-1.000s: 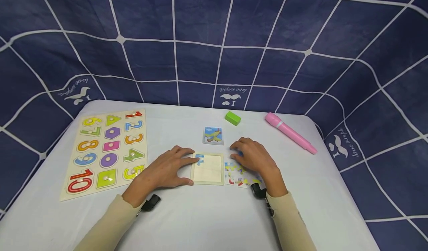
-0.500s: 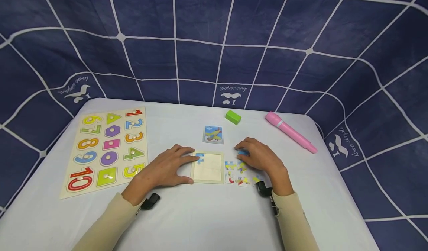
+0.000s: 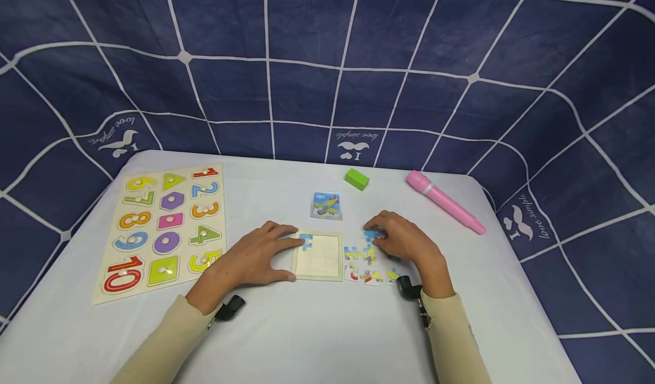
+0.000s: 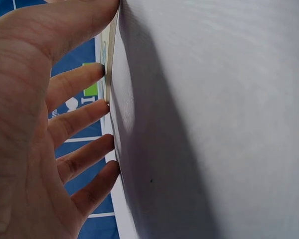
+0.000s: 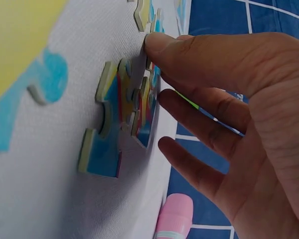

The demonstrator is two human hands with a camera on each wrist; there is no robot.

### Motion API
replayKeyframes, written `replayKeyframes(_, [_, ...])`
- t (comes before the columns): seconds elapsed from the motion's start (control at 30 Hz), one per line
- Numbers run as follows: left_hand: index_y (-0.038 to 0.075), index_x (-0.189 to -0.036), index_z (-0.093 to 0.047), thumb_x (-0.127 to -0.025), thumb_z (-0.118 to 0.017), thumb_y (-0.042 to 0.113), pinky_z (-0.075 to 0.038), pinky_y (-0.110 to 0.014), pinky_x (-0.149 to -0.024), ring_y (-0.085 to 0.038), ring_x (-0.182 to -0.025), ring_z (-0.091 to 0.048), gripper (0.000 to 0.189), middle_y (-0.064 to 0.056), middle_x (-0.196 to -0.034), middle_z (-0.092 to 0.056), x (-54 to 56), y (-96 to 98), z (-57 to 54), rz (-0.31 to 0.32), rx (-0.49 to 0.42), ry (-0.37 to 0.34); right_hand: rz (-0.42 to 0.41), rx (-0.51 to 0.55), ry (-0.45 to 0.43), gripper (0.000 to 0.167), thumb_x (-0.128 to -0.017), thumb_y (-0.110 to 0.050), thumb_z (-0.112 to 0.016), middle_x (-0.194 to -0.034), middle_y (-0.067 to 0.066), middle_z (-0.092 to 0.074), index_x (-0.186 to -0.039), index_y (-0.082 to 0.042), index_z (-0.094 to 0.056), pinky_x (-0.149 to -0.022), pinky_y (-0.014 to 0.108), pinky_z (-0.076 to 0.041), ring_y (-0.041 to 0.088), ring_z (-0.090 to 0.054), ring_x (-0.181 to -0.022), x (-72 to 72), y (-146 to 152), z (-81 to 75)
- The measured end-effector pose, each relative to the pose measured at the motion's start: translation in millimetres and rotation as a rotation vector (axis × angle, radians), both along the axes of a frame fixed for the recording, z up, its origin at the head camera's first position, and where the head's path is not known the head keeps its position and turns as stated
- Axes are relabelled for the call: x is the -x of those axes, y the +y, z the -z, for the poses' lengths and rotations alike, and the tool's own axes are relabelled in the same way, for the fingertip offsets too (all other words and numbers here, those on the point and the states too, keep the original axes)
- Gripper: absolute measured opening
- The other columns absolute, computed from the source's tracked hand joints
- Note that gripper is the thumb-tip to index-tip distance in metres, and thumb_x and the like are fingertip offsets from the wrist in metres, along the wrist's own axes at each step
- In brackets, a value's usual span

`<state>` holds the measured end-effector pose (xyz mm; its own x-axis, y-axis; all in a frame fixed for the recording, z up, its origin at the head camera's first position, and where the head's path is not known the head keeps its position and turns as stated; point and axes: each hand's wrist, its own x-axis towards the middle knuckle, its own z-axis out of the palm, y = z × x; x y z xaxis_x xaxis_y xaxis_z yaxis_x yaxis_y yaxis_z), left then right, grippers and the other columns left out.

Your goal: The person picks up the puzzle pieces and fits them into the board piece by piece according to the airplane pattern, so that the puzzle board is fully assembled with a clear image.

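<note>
1. Head view. Backdrop (image 3: 302, 31), beyond the puzzle frame (image 3: 322, 261): upside-down lettering reads "I" and "love simple". Frame: one, nearly square, lying flat. Blue piece (image 3: 306, 241): one, in the frame's far-left corner. Loose pieces (image 3: 353, 253): at least five, right of the frame. Number board (image 3: 186, 224): one, left of the frame, marked 1–10.
2. Left wrist view. Left hand (image 4: 32, 132): fingers spread, at the frame's left side.
3. Right wrist view. Right hand (image 5: 269, 134): at the loose pieces, right of the frame; whether it pinches one cannot be told.
</note>
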<state>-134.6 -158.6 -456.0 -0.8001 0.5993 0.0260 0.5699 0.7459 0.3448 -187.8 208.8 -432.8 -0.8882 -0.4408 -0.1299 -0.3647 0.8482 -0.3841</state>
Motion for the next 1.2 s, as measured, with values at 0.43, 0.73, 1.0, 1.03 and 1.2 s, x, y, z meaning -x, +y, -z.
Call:
replayKeyframes(0.43, [0.026, -0.153, -0.063, -0.084, -0.089, 0.053, -0.049, -0.053, -0.11, -0.026, -0.142, -0.048, 0.078, -0.001, -0.163, -0.051, -0.2, -2.5, -2.1, 0.019, 0.007, -0.014, 0.009, 0.018, -0.009, 0.04, -0.093, -0.007, -0.085, -0.129, 0.003, -0.071, -0.131, -0.016, -0.078, -0.106, 0.046, -0.053, 0.022, -0.061, -0.121, 1.8, 3.3, 1.9])
replayKeyframes(0.73, [0.026, -0.152, -0.064, -0.084, -0.088, 0.053, -0.05, -0.051, -0.108, -0.024, -0.139, -0.049, 0.077, 0.0, -0.164, -0.049, -1.0, -3.1, -1.4, 0.025, 0.01, 0.0, -0.021, 0.026, 0.014, 0.033, -0.094, -0.011, -0.084, -0.121, 0.002, -0.071, -0.127, -0.014, -0.079, -0.101, 0.044, -0.054, 0.021, -0.061, -0.113, 2.8, 4.3, 3.6])
replayKeyframes(1.0, [0.023, -0.15, -0.066, -0.083, -0.089, 0.053, -0.05, -0.05, -0.109, -0.023, -0.14, -0.05, 0.077, 0.001, -0.163, -0.051, -1.2, -2.8, -1.9, 0.024, -0.003, -0.002, -0.016, 0.016, 0.026, 0.032, -0.095, -0.016, -0.084, -0.118, 0.001, -0.069, -0.127, -0.015, -0.079, -0.097, 0.042, -0.054, 0.019, -0.06, -0.108, 1.1, 0.8, 3.3])
replayKeyframes(1.03, [0.023, -0.15, -0.066, -0.083, -0.089, 0.053, -0.05, -0.05, -0.109, -0.023, -0.14, -0.05, 0.077, 0.001, -0.163, -0.051, -1.2, -2.8, -1.8, 0.023, -0.003, -0.003, -0.018, 0.016, 0.031, 0.032, -0.095, -0.016, -0.084, -0.118, 0.001, -0.069, -0.127, -0.015, -0.08, -0.097, 0.042, -0.055, 0.018, -0.06, -0.107, 0.9, 0.1, 3.0])
replayKeyframes(1.2, [0.022, -0.15, -0.065, -0.083, -0.089, 0.053, -0.05, -0.05, -0.108, -0.024, -0.14, -0.05, 0.078, 0.001, -0.163, -0.052, -0.9, -2.9, -1.3, 0.021, 0.0, -0.002, -0.028, 0.02, 0.051, 0.031, -0.096, -0.018, -0.084, -0.115, 0.0, -0.069, -0.126, -0.015, -0.08, -0.096, 0.041, -0.055, 0.017, -0.061, -0.105, 0.3, -6.8, 1.3])
